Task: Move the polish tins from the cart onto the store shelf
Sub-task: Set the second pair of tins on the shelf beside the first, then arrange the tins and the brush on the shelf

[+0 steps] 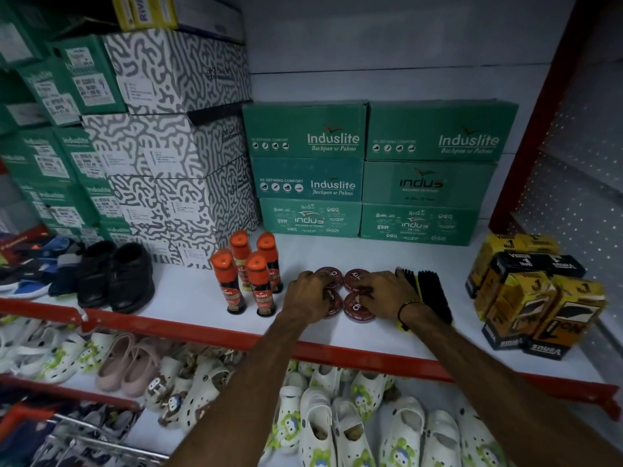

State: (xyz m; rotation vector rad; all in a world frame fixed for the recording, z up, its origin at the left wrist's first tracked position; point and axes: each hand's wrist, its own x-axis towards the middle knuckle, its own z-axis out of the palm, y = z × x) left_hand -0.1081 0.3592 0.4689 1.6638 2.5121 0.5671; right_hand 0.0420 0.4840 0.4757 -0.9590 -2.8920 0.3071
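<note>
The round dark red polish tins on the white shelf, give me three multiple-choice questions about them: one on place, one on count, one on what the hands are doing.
1. Where do the round dark red polish tins sit on the white shelf?
A. Between the orange-capped polish bottles and the black bristle brushes
B. On top of the green shoe boxes
C. Beside the black shoes

2. How many orange-capped polish bottles stand there?
A. Two
B. Four
C. Six

3. What are the hands doing?
A. Hanging clear of the shelf
B. Left hand and right hand each rest on the tins
C. Both lift a brush

Answers: 1 A, bottles stand left of the tins and brushes right; 2 B, four orange caps show; 3 B, fingers of both hands cover the tins.
</note>
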